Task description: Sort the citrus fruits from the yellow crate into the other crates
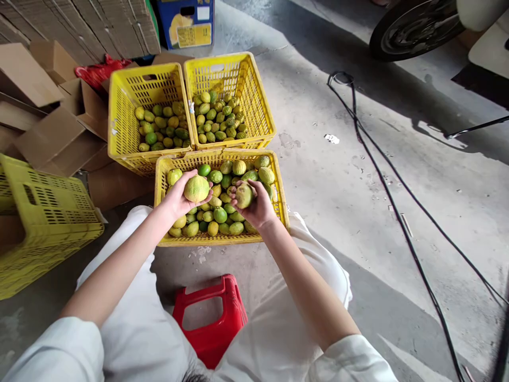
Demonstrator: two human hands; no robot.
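My left hand (178, 199) is closed round a yellowish-green round fruit (196, 188), held above the near yellow crate (220, 240). My right hand (256, 208) grips a smaller green fruit (244, 195) over the same crate. That crate holds several green and yellow fruits (219, 214). Two more yellow crates stand behind it: the left one (123, 114) and the right one (260, 103), each with a layer of similar fruits.
A red plastic stool (212, 318) sits between my knees. An empty yellow crate (43, 223) lies tilted at the left. Flattened cardboard boxes (47, 122) pile at the back left. Black cables (382, 180) run across the concrete floor at the right. A wheel (413, 24) shows top right.
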